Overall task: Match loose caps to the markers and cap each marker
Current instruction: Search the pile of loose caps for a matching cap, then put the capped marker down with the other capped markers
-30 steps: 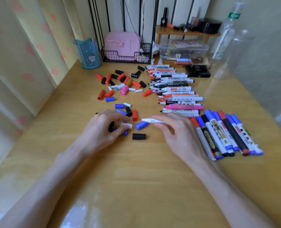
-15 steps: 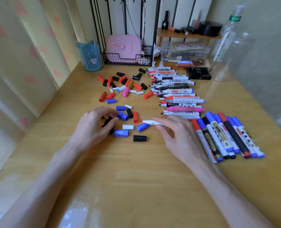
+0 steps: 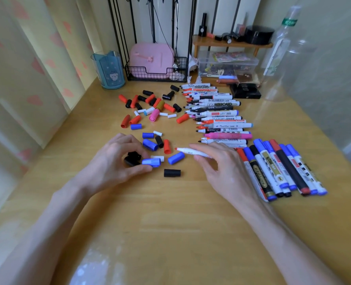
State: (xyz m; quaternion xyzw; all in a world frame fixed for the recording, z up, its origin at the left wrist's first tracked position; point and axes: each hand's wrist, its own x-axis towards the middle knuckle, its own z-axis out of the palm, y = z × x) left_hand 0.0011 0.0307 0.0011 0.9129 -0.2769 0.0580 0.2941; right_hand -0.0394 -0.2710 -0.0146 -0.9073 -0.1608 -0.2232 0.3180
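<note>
right hand (image 3: 221, 167) pinches the uncapped white marker with red tip (image 3: 191, 151), tip toward loose caps for capping | left hand (image 3: 113, 161) curled, seems to pinch black plastic cap (image 3: 132, 158) | we judge the red plastic cap (image 3: 166, 146) beside the tip matches

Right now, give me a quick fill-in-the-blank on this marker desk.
1. The right hand holds a marker whose bare tip is ____.
2. The cap at the thumb of the left hand is ____.
3. The nearest cap to the camera is ____.
4. The capped markers lie on the right hand's ____ side.
Missing: red; blue; black; right.
</note>
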